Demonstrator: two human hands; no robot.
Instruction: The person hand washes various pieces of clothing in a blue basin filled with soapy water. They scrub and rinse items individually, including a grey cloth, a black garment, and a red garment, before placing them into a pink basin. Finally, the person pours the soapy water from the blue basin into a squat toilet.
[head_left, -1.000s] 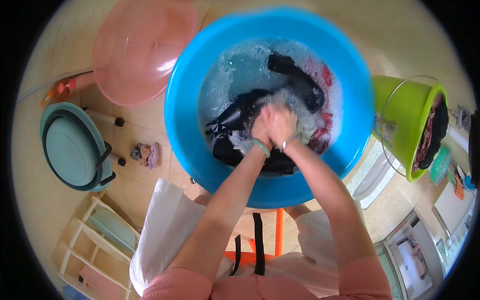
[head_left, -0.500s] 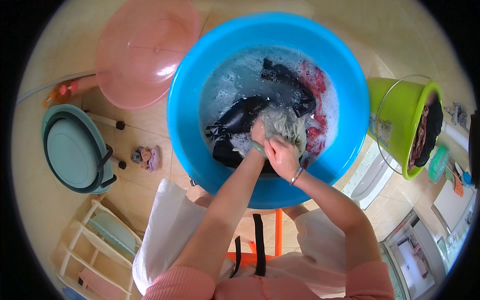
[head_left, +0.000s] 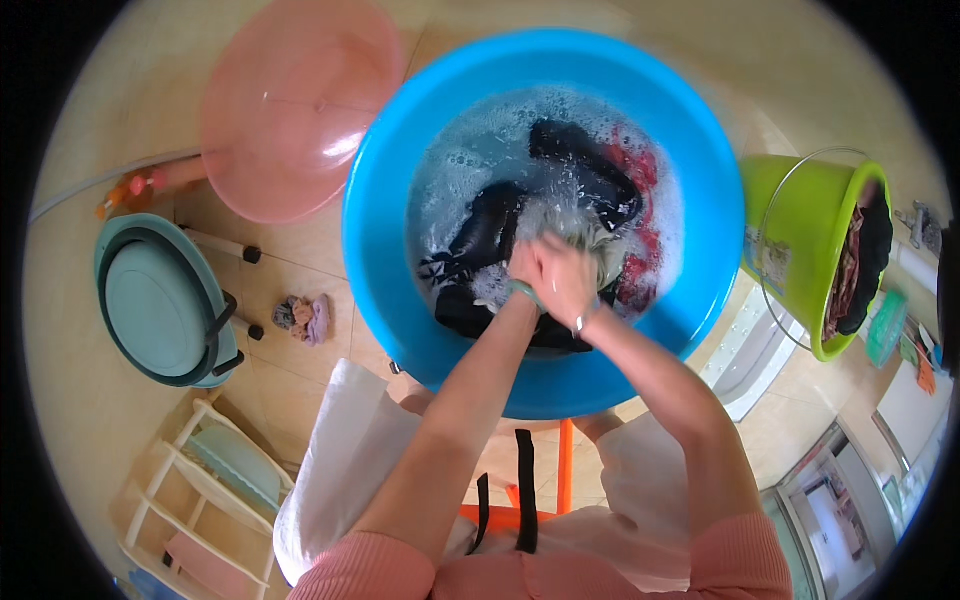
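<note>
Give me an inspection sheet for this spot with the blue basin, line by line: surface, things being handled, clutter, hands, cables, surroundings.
Surface: beige tiled floor, seams visible.
Job's things: blue basin holding foamy water, black cloth, pale cloth and red cloth.
Clutter: small bundle of gray, tan and mauve cloth on the floor, left of the basin.
Hands: left hand and right hand together over the basin's contents, beside the pale cloth; grip unclear.
Cables: thin gray line at far left; hose or cord, cannot tell.
Surroundings: pink basin and teal tub left; green bucket containing dark cloth right.
</note>
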